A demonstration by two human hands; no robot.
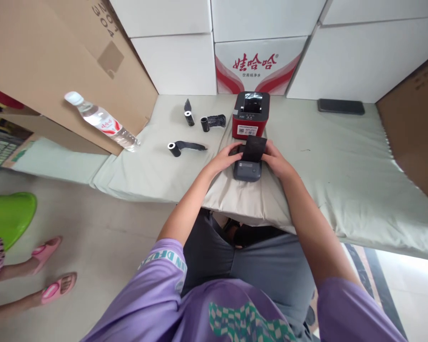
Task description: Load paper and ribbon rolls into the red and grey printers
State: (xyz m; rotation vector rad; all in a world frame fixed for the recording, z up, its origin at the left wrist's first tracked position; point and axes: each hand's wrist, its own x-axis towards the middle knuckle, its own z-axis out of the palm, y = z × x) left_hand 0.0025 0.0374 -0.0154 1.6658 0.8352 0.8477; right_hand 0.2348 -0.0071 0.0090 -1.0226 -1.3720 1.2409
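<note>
Rounded grey device (248,172), flat black strip (254,149), hands (224,160) half curled at both, grip unclear, wrinkled cloth (235,202) beneath

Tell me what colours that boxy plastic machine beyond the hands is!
The boxy plastic machine is red below, black on top; the head view shows it best.

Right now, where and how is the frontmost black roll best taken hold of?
Take the black roll around its rounded wall, probably coming from the left: its dark strip trails off to the right, while nothing stands against its left side.
</note>
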